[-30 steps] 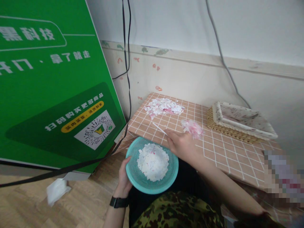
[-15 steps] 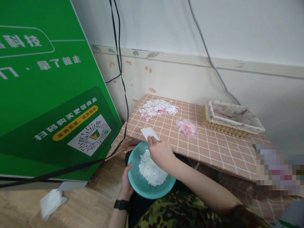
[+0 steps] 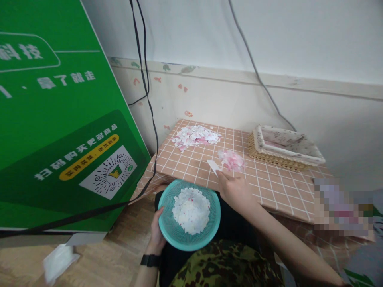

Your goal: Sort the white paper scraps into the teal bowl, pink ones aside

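Observation:
My left hand (image 3: pixel 157 230) grips the left rim of a teal plastic colander (image 3: pixel 167 207), which rests over my lap. A heap of small white paper scraps (image 3: pixel 191 211) with a few pink specks lies inside it. My right hand (image 3: pixel 233 187) pinches a white card (image 3: pixel 213 167) just above the table's front edge. Right behind the card sits a small pile of pink and white scraps (image 3: pixel 231 160). Farther back on the left is a larger pile of white and pink paper scraps (image 3: pixel 196 136).
A checked cloth covers the table (image 3: pixel 281 191). A lined wicker basket (image 3: pixel 284 153) stands at the back right. Black cables (image 3: pixel 146 91) hang at the left by a green cabinet (image 3: pixel 60 119). A white plastic bag (image 3: pixel 60 261) lies on the wooden floor.
My right hand has moved right with the card, from over the colander to beside the small pink pile. The colander's contents are now fully uncovered. My left hand keeps its hold.

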Demonstrator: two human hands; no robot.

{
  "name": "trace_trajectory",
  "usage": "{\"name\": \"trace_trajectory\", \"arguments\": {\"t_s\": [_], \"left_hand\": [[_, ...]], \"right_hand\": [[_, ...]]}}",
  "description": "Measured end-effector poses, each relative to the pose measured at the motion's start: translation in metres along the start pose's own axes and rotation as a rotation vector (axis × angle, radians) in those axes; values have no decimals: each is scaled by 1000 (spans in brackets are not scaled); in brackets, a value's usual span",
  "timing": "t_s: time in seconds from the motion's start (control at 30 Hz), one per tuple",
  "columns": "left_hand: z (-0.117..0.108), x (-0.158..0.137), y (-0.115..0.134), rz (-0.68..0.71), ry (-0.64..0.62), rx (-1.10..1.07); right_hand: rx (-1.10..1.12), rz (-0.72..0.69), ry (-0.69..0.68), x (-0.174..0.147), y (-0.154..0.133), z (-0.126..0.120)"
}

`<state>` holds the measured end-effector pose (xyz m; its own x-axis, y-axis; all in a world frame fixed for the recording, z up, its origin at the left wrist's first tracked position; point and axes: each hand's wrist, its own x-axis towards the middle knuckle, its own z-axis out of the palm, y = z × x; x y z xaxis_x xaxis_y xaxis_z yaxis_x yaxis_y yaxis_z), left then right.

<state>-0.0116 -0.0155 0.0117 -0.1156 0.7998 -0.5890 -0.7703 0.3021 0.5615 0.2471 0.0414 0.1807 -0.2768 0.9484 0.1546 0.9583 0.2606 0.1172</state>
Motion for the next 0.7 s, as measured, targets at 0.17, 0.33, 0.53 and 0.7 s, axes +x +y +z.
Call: {"name": "trace_trajectory", "arguments": {"t_s": [0.17,0.33,0.53,0.7], "left_hand": [[2,-1,0,-2,15,-6],[1,-2,-1,34,2,7],[0,-3,-3,42,12,-4],[3,-6,-2,47,30,12]], "right_hand": [[68,136,91,9,35,0],[331,311,234,20,43,-9],[406,173,243,36,29,-6],[272,104,160,46,15,-4]]}}
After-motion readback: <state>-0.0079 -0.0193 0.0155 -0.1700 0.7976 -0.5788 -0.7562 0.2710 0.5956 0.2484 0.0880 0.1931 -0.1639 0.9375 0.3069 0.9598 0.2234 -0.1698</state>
